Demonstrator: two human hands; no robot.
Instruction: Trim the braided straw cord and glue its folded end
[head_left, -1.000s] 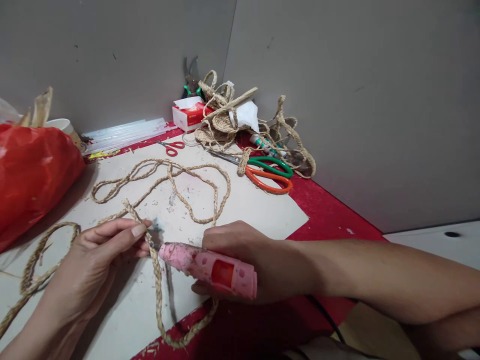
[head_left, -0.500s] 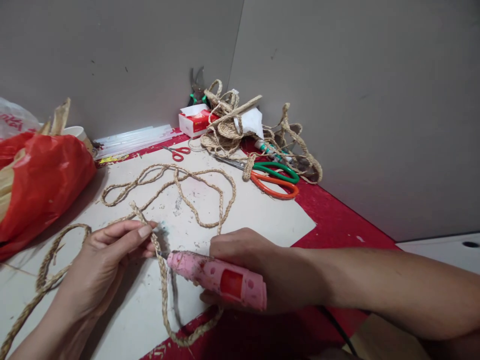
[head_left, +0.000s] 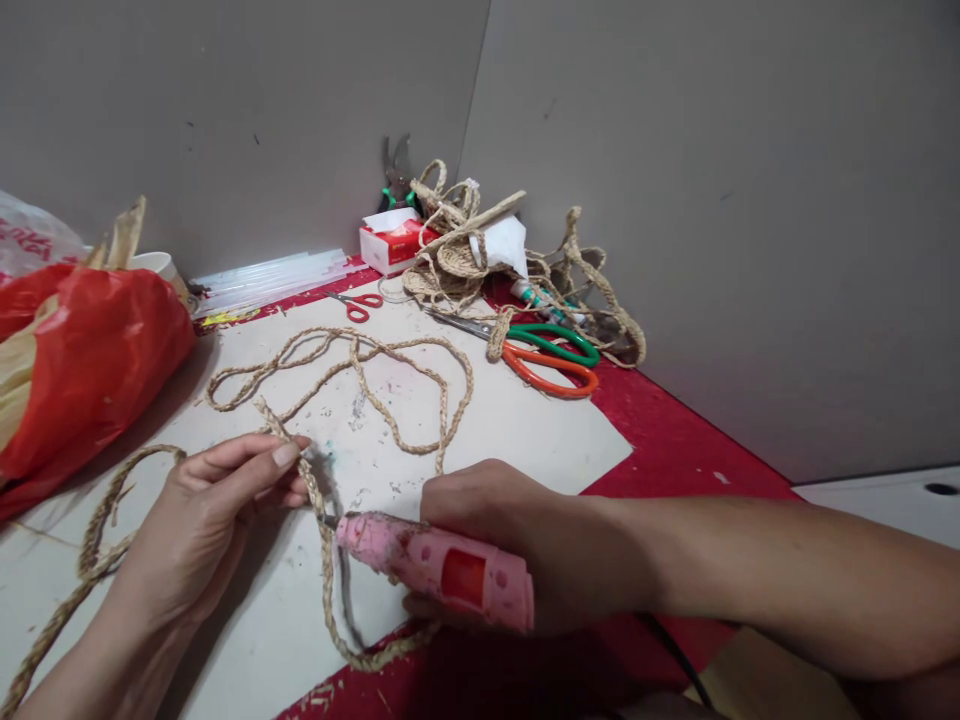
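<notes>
My left hand pinches a braided straw cord near its end, between thumb and fingers. The cord's short tip sticks up past the fingertips, and its lower part loops down and round under my right hand. My right hand is wrapped round a pink glue gun, its nozzle pointing left. The nozzle tip is at the cord just below my left fingers; whether glue is coming out I cannot tell. The grip of the gun and most of my right fingers are hidden. More braided cord lies in loose loops behind my hands.
Large shears with green and orange handles and small red-handled scissors lie farther back. Behind them are a tangled straw heap, a red-and-white box, pruning shears and glue sticks. A red bag stands at left.
The glue gun's nozzle has moved slightly down along the cord. My left hand has shifted a little up and left, still pinching it, and the hanging loop has risen a bit.
</notes>
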